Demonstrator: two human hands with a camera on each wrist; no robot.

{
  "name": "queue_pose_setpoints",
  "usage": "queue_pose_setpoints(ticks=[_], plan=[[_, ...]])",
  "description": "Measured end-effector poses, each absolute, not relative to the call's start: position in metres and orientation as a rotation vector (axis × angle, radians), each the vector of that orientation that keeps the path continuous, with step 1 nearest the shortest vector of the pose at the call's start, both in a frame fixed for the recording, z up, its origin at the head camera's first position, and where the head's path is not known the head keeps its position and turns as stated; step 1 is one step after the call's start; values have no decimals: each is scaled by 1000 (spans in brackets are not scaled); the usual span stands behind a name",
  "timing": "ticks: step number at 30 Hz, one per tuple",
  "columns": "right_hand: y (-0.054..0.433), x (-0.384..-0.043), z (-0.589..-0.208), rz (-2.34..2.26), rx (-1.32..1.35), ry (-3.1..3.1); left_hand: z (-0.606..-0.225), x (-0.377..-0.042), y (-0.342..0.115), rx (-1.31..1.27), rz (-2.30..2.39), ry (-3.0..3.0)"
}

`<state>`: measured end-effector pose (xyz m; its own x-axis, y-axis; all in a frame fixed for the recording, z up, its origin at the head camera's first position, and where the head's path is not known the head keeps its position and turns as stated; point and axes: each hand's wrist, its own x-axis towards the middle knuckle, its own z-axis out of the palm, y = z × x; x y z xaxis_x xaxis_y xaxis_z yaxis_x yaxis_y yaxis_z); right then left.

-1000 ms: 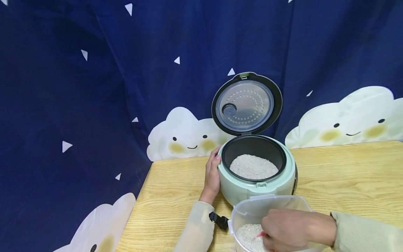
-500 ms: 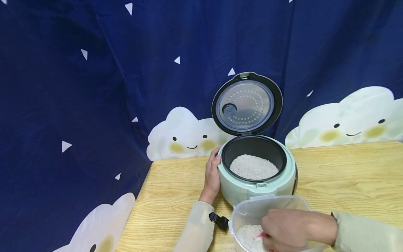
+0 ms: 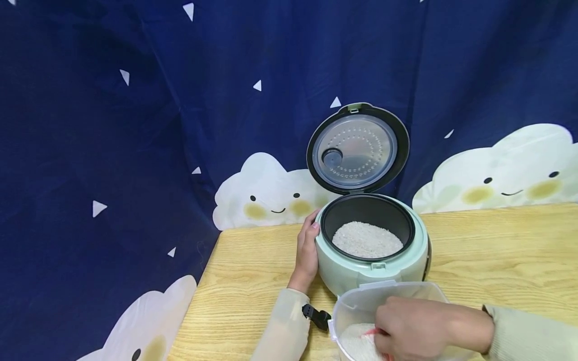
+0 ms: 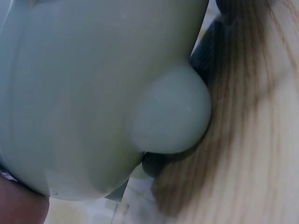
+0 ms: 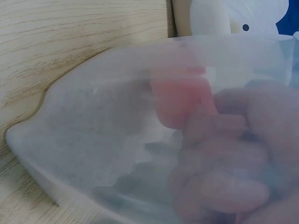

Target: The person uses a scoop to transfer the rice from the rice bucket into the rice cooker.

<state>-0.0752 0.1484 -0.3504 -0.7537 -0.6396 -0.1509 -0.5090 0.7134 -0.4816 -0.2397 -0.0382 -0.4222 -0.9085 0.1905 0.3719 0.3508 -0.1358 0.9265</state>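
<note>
A pale green rice cooker (image 3: 345, 277) stands with its lid (image 3: 358, 150) raised and white rice (image 3: 368, 240) in its dark inner pot. My left hand (image 3: 307, 258) lies along the cooker's left side, fingers against the shell. In the left wrist view the cooker's rounded wall (image 4: 88, 93) fills much of the picture. My right hand (image 3: 413, 325) is inside a translucent plastic container (image 3: 349, 306) in front of the cooker, gripping a red scoop (image 3: 376, 331) at the rice (image 3: 358, 346) there. Through the container's cloudy wall, the right wrist view shows the scoop (image 5: 182, 100) blurred beside curled fingers.
The wooden table (image 3: 253, 265) runs out to both sides of the cooker. Near my left forearm, a black strap piece (image 3: 317, 317) sits close to the container's left edge. Behind the table hangs a dark blue curtain (image 3: 253, 125) with smiling clouds.
The head view has shifted slightly. The right hand has moved a little in the container, and more of the red scoop shows. The left hand keeps its place on the rice cooker.
</note>
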Motion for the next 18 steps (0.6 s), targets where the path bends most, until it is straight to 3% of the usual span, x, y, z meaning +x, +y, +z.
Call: queue_pose_setpoints(ticks=[18], plan=[[148, -75, -338, -742, -667, 2599, -422, -240, -37, -618, -2188, -1979]])
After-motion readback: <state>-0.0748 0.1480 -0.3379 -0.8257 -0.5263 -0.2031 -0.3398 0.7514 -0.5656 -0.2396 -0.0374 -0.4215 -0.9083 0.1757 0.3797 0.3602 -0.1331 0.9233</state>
